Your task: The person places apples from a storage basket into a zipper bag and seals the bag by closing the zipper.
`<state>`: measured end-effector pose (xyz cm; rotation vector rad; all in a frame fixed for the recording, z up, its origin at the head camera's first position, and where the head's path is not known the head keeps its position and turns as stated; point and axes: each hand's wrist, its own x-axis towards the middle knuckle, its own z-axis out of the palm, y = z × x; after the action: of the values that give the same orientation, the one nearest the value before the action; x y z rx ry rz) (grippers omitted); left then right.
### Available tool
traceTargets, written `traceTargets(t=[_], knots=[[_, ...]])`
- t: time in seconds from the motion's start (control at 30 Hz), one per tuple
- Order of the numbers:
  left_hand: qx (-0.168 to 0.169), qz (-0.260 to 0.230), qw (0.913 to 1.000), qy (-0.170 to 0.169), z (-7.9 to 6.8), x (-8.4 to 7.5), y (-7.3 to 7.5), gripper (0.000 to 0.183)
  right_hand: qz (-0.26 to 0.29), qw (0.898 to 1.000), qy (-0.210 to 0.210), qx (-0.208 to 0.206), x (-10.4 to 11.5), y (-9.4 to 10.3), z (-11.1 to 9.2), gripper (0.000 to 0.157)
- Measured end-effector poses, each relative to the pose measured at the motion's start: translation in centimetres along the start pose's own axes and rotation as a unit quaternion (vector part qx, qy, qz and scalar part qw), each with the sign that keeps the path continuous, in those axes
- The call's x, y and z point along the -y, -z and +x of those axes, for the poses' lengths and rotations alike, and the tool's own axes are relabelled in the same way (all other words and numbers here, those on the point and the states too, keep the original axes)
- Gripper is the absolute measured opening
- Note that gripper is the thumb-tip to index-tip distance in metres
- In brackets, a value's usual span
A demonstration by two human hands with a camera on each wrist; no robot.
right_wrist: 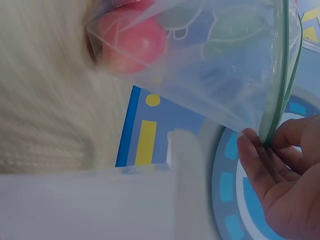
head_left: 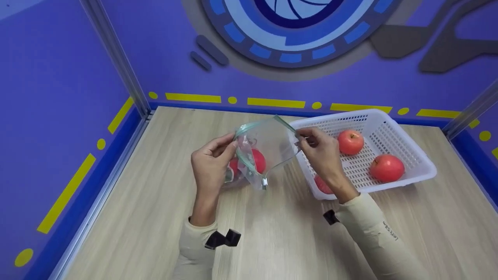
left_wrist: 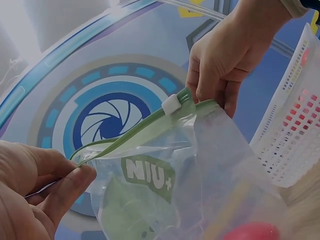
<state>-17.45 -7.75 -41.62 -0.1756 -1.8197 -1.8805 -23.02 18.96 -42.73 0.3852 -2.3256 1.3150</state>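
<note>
Zip bag (head_left: 264, 151): one, clear plastic with a green seal strip and printed lettering, held up off the bench (head_left: 280, 233) between both hands. Its sealed edge is the long axis, running from the left hand (head_left: 212, 163) across to the right hand (head_left: 321, 153), rising slightly toward the right. The bag body hangs below that edge, toward the person.

Left hand: fingers and thumb pinched together on the near-left end of the seal strip.

Right hand: fingertips (left_wrist: 210, 90) pinched on the far-right end, just beside the white slider (left_wrist: 171, 104); this hand is the nearer one to the slider.

Apples in bag (head_left: 256, 160): red; one plainly seen, a second red shape beside it cannot be told for certain.

Basket (head_left: 424, 171): one, white, perforated, resting on the bench just right of the right hand, behind its wrist.

Apples in basket: three. One (head_left: 350, 142) just beyond the right hand, one (head_left: 386, 168) farther right, one (head_left: 322, 185) partly hidden under the right wrist.
</note>
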Motion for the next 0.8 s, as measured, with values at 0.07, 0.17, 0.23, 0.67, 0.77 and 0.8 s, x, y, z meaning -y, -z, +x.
traceTargets(t=[0.07,0.17,0.23,0.67,0.77,0.8], knots=[[0.002,-0.002,1.0000,0.007,0.0,0.1,-0.1,0.023,-0.001,1.000,-0.005,0.010,-0.2,0.3,-0.1,0.015],[0.005,-0.009,0.9998,0.016,-0.1,0.2,-0.3,0.023,-0.007,1.000,-0.011,0.021,-0.6,0.9,-0.3,0.015],[0.007,-0.013,0.9998,0.016,-0.1,0.3,-0.4,0.022,-0.013,0.999,-0.012,0.028,-1.0,1.4,-0.3,0.016],[0.018,-0.007,0.9998,-0.002,0.0,0.7,-0.8,0.021,-0.030,0.998,-0.033,0.046,-4.9,4.9,1.5,0.028],[0.016,-0.008,0.9998,-0.001,0.0,0.7,-0.9,0.021,-0.048,0.998,-0.034,0.039,-6.0,5.6,1.8,0.035],[0.016,-0.007,0.9999,-0.001,0.0,0.7,-0.9,0.021,-0.057,0.997,-0.040,0.040,-6.3,5.9,1.9,0.038]])
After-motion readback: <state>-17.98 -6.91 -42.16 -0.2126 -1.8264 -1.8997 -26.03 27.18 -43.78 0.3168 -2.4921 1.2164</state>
